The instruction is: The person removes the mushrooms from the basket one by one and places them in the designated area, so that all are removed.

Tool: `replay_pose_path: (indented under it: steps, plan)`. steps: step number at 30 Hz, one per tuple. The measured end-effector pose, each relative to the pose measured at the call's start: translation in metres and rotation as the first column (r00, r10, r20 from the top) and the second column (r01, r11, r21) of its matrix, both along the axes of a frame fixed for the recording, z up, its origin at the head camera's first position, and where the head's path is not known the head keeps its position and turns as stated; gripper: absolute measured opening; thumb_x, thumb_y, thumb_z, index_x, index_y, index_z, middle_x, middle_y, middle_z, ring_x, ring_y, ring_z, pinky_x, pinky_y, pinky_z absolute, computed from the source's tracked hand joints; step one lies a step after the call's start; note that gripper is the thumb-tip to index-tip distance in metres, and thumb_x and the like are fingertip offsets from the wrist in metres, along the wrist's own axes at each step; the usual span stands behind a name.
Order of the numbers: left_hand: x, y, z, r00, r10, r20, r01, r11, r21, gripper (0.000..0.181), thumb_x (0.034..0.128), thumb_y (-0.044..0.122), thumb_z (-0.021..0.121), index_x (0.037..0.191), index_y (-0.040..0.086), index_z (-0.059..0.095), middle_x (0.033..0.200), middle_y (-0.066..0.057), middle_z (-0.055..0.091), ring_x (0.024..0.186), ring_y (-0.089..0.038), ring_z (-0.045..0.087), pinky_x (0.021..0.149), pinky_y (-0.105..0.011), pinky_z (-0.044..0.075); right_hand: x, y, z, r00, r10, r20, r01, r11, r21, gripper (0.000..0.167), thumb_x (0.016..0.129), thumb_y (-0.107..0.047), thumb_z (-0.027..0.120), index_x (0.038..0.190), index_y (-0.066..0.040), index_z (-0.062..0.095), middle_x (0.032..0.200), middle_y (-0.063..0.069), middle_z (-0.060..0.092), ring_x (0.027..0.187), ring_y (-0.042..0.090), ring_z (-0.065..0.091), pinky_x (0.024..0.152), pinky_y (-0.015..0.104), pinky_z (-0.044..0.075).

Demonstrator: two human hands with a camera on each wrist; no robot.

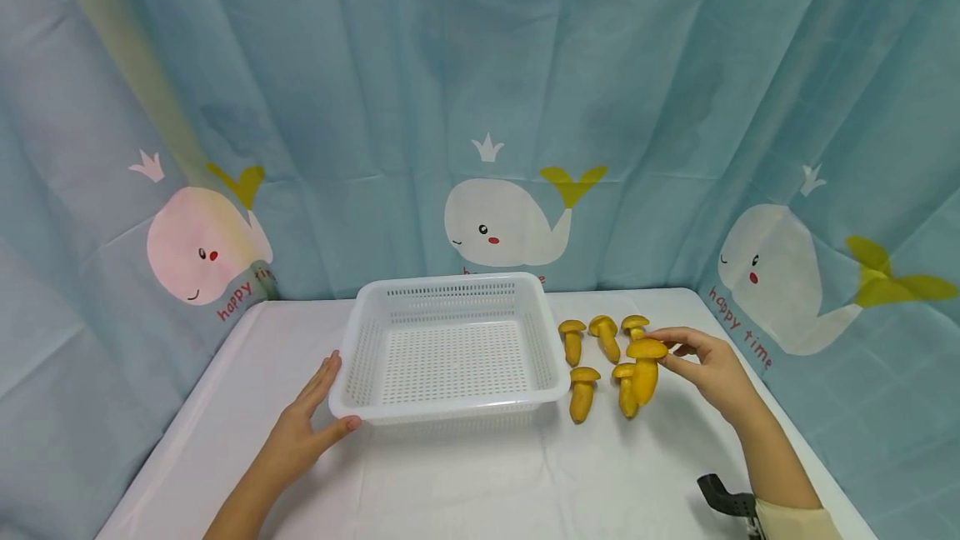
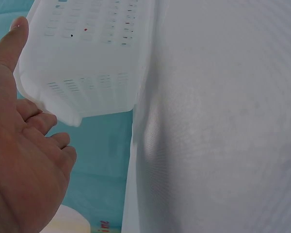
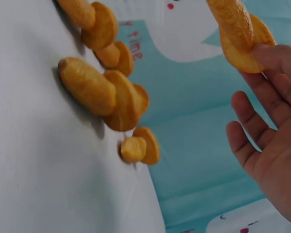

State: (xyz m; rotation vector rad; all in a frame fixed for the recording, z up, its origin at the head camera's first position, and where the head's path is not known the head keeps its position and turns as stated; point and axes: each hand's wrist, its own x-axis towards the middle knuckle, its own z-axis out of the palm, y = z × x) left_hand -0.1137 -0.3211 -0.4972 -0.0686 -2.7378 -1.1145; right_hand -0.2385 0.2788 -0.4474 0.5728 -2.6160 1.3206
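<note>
A white perforated plastic basket point(image 1: 450, 361) stands on the white table. My left hand point(image 1: 303, 427) is at its front left corner, thumb along the front rim and fingers along the left side; in the left wrist view, the thumb and fingers of this hand point(image 2: 34, 145) lie either side of the basket's corner point(image 2: 48, 107). My right hand point(image 1: 708, 369) pinches a yellow-brown mushroom point(image 1: 645, 369) by its cap, stem hanging down, above the table. In the right wrist view, that mushroom point(image 3: 235, 29) is between the thumb and fingertips of the right hand point(image 3: 276, 111).
Several similar mushrooms lie right of the basket, among them a front one point(image 1: 582, 394) and a back one point(image 1: 606, 338). One mushroom point(image 1: 625, 390) lies partly behind the held one. A blue whale-print curtain point(image 1: 405, 215) surrounds the table point(image 1: 465, 482). A black mount point(image 1: 726, 497) is on the right wrist.
</note>
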Motion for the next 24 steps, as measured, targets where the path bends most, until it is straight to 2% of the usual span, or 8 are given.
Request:
replay_pose_path:
  steps: [13,19,24]
  plan:
    - [0.0,0.0,0.0,1.0,0.001,0.008,-0.001,1.0,0.002,0.102,0.086,0.042,0.082,0.165,0.031,0.017,0.172,0.0,0.012,0.157,-0.041,0.015,0.11,-0.08,0.026,-0.015,0.029,-0.02,0.991,-0.082,0.108,0.079,0.996,0.035,0.031,0.101,-0.024,0.067,0.129,-0.012,0.07,0.118,0.001,0.068,0.096,0.011,0.059,0.079,0.019,0.053]
    - [0.0,0.0,0.0,1.0,0.001,0.005,-0.001,1.0,0.008,0.102,0.0862,0.041,0.082,0.165,0.031,0.018,0.172,0.002,0.012,0.157,-0.041,0.014,0.11,-0.08,0.026,-0.024,0.042,-0.028,0.985,-0.074,0.158,0.067,0.997,0.048,0.032,0.1,-0.024,0.068,0.129,-0.01,0.069,0.118,0.002,0.07,0.091,0.015,0.062,0.077,0.022,0.054]
    - [0.0,-0.001,-0.002,1.0,-0.006,-0.002,0.006,1.0,0.015,0.101,0.0863,0.039,0.082,0.165,0.031,0.019,0.172,0.003,0.012,0.158,-0.037,0.013,0.11,-0.079,0.026,-0.03,0.049,-0.036,0.977,-0.058,0.205,0.046,0.997,0.065,0.033,0.099,-0.026,0.069,0.129,-0.011,0.07,0.119,0.002,0.073,0.094,0.013,0.062,0.078,0.023,0.053]
